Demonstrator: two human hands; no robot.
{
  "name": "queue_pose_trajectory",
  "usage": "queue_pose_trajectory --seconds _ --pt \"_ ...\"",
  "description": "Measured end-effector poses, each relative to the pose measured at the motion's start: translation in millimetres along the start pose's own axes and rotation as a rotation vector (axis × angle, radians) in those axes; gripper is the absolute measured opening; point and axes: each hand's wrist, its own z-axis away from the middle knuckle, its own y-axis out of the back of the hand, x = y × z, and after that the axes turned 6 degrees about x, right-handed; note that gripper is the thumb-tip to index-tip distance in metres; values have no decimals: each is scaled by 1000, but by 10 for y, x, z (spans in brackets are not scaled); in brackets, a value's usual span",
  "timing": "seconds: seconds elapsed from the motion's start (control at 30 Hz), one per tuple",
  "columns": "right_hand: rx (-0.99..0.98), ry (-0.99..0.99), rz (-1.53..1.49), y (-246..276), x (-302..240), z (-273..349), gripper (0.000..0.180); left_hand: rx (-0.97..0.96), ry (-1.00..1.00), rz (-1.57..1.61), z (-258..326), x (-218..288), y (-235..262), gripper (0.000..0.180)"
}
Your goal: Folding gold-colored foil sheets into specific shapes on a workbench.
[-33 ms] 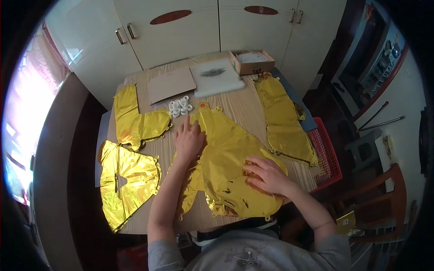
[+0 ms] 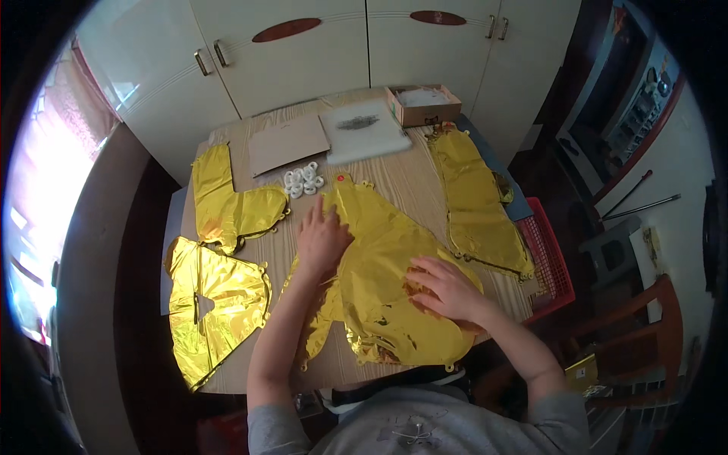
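A large flat gold foil balloon (image 2: 387,265) lies before me on the wooden table, with small tabs along its edge and a red dot at its far tip. My left hand (image 2: 321,239) rests on its upper left part, fingers spread and pointing away from me. On its right side lies my right hand (image 2: 444,290), palm down with the fingers stretched out to the left. Under the right fingers the foil looks wrinkled and reflects orange. Neither hand grips anything. Just beyond my left fingertips sits a cluster of small white rings (image 2: 302,180), possibly ribbon rolls.
At left lie an angled gold foil balloon (image 2: 220,197) and a shiny folded one (image 2: 220,303). Another gold balloon (image 2: 478,197) lies at right. Behind are brown cardboard (image 2: 288,144), a white translucent packet (image 2: 360,140) and an open box (image 2: 425,114). A red basket (image 2: 557,258) stands beside the table.
My left hand has shifted slightly to the right and toward me over the foil. My right hand has moved a little to the left. The balloons lie as before.
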Motion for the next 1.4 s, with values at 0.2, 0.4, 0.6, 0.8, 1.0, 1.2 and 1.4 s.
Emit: queue_pose_trajectory --seconds 0.2,0.4,0.6,0.8,1.0,1.2,1.4 --pt "-44 -21 13 -291 424 -657 42 -189 -240 82 282 210 222 75" --pt "-104 -85 152 -634 805 -1148 48 -250 -275 -50 292 73 132 79" --pt "-62 -130 154 -734 996 -1228 49 -254 -283 -39 292 68 152 78" --pt "-51 -174 82 -704 1029 -1297 50 -255 -285 -40 291 55 153 79" --pt "-52 -165 103 -729 1058 -1364 46 -279 -279 -35 290 48 163 80" --pt "-47 -123 107 -771 1112 -1465 47 -292 -270 -37 301 21 181 80" --pt "-64 -141 108 -783 1138 -1495 47 -300 -263 -43 275 15 178 81"
